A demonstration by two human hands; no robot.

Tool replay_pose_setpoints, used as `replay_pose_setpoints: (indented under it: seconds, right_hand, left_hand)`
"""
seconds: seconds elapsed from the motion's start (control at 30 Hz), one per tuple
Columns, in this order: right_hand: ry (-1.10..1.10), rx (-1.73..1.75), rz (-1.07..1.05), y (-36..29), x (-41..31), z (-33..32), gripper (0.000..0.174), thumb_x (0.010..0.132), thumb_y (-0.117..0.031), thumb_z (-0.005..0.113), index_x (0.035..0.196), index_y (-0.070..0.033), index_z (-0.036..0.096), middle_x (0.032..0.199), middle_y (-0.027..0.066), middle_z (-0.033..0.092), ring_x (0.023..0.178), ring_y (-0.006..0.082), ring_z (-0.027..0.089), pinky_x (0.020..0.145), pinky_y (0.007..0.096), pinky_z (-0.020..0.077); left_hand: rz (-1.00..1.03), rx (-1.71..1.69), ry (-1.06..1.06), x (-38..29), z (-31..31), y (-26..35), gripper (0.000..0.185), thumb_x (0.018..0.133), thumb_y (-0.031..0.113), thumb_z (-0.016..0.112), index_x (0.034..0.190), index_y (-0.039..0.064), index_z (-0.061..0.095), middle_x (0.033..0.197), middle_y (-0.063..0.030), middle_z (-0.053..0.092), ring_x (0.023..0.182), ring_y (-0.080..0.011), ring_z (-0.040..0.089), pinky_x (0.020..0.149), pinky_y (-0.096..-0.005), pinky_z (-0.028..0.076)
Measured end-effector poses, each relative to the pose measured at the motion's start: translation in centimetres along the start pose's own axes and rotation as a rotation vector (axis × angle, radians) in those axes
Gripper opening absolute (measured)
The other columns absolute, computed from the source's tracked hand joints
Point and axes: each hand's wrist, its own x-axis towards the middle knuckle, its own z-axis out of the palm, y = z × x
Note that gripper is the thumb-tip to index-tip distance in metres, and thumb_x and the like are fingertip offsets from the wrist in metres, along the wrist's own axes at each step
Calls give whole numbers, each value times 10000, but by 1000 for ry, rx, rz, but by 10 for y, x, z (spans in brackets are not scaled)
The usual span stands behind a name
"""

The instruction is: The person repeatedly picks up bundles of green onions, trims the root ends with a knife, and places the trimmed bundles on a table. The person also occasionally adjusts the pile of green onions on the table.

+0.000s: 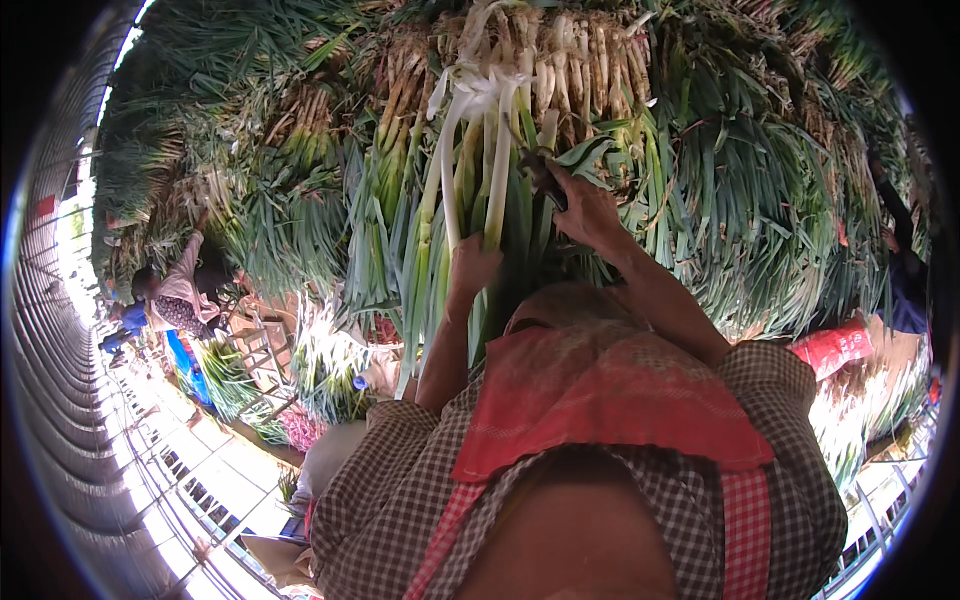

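Observation:
My left hand (pixel 474 266) is closed around the stalks of several large green onions (pixel 498 180), whose white ends point away from me. Torn whitish outer skin (pixel 476 88) hangs about those ends. In my right hand (pixel 589 210), just to the right of the stalks, is a dark-handled cutting tool (pixel 541 171); its exact kind cannot be made out. A loose green leaf (pixel 589 156) lies beside that hand. Beyond both hands, a row of green onions with roots and pale stems (pixel 592 64) rests on the heap.
Heaped green onions (pixel 750 150) spread widely ahead and to both sides. One person (pixel 176 296) reaches into the pile at the left; another person (pixel 904 277) is at the far right. A red printed sack (pixel 832 349) lies at right, and cardboard (pixel 259 330) at left.

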Motion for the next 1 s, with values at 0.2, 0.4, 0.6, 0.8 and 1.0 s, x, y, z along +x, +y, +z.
replay_pose_setpoints:
  seconds: [0.2,0.4,0.6,0.8,1.0]
  right_hand:
    - [-83,108,29,-13,-23,-8,810,679,-80,632,1431,-208,360,1019,172,623,934,366,615,801,458,504]
    - [-231,163,-26,-25,-39,3,797,683,-84,631,1417,-268,379,989,204,620,885,396,626,753,479,516]
    - [-172,307,35,-28,-31,-17,836,671,-79,616,1443,-247,345,996,203,639,927,384,625,783,479,501]
    - [-360,306,-64,-32,-54,-31,834,659,-87,617,1439,-222,356,1025,190,641,965,382,615,806,464,499]
    - [-306,304,43,-30,-62,-37,838,645,-102,624,1435,-205,364,1087,179,634,996,356,612,830,427,502]
  left_hand:
    - [345,10,265,71,-5,29,412,811,247,644,1135,-1,585,962,-250,611,941,-421,582,821,-474,453]
    - [49,194,372,125,-4,32,411,828,150,598,1206,12,513,1151,-257,527,1085,-414,518,920,-472,417]
    - [83,221,306,140,-25,6,327,726,204,718,955,1,602,953,-233,622,968,-402,583,844,-456,460]
    - [169,181,152,117,-28,7,484,624,266,827,952,3,587,939,-209,641,936,-398,602,790,-472,468]
    - [211,103,64,107,-30,0,545,630,254,817,1055,5,583,997,-217,648,975,-400,605,823,-456,473]
